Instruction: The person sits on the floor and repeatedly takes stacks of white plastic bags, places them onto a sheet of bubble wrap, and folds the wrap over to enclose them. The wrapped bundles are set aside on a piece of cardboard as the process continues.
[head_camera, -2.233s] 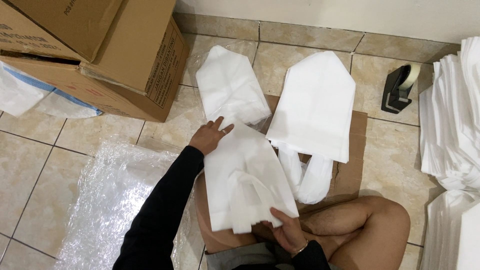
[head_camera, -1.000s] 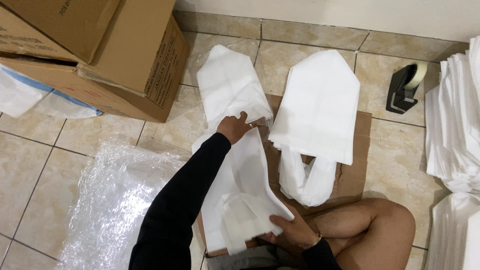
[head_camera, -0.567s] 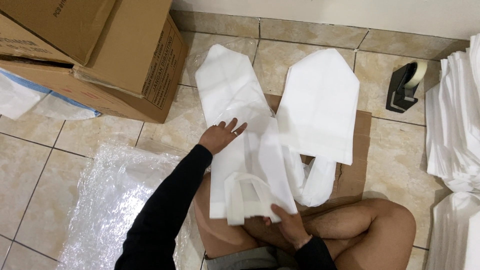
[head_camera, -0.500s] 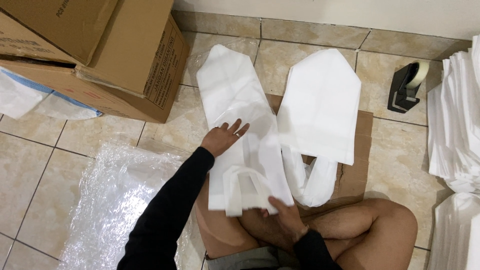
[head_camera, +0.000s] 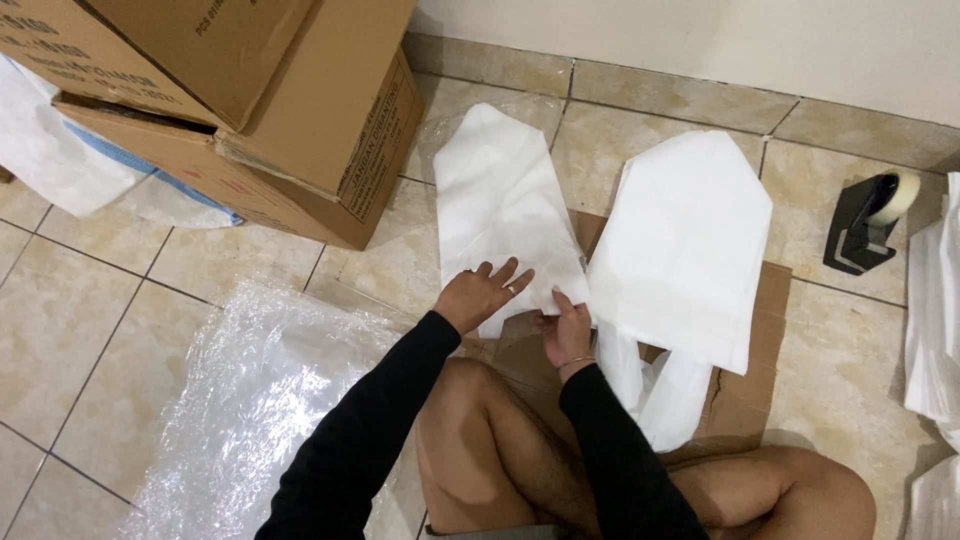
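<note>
Left hand (head_camera: 483, 297) lay flat, fingers spread, on folded white bag (head_camera: 503, 212); right hand (head_camera: 566, 327) pinched its lower edge. Beside it, second bag (head_camera: 688, 245) looked unfolded, handles loose.

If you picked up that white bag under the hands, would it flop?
Probably floppy: the white bag lies flat and thin under both the left hand and right hand. Likely light. Its smooth surface might slide on the tile floor.
</note>
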